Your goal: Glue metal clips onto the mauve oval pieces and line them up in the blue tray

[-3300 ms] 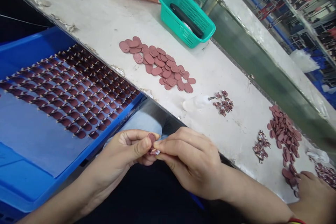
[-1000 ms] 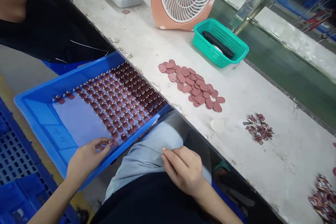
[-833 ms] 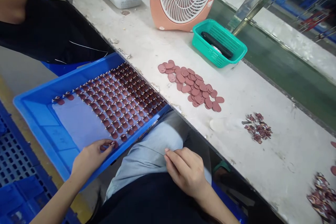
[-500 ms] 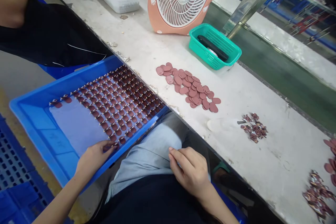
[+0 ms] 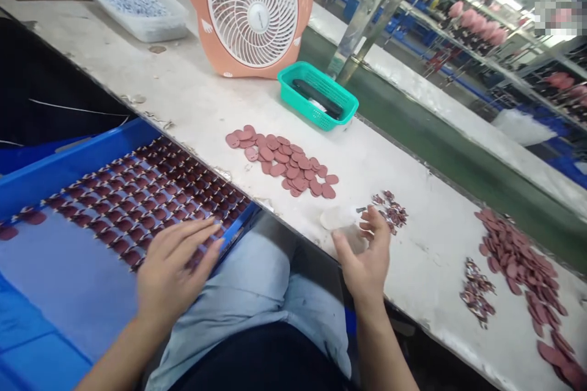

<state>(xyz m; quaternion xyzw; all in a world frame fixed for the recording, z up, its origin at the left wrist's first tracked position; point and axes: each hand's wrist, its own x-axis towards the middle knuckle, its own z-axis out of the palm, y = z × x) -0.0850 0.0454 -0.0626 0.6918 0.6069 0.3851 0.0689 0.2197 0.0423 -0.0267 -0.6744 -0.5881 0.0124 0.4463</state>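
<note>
My left hand lies flat with fingers spread over the near corner of the blue tray, which holds several rows of dark red oval pieces. My right hand is raised over the white table's front edge, fingers loosely curled and apart, holding nothing that I can see. Its fingertips are close to a small heap of patterned dark red bits and a pale translucent patch. A loose pile of pink-brown oval pieces lies farther back on the table.
A pink desk fan and a green basket with a black item stand at the back. A clear box is far left. More oval pieces and patterned bits lie at right. A dark-clothed person sits at left.
My left hand has set its piece in the tray and flattened over the rows. My right hand has risen from my lap to the table's edge. The view has swung right.
</note>
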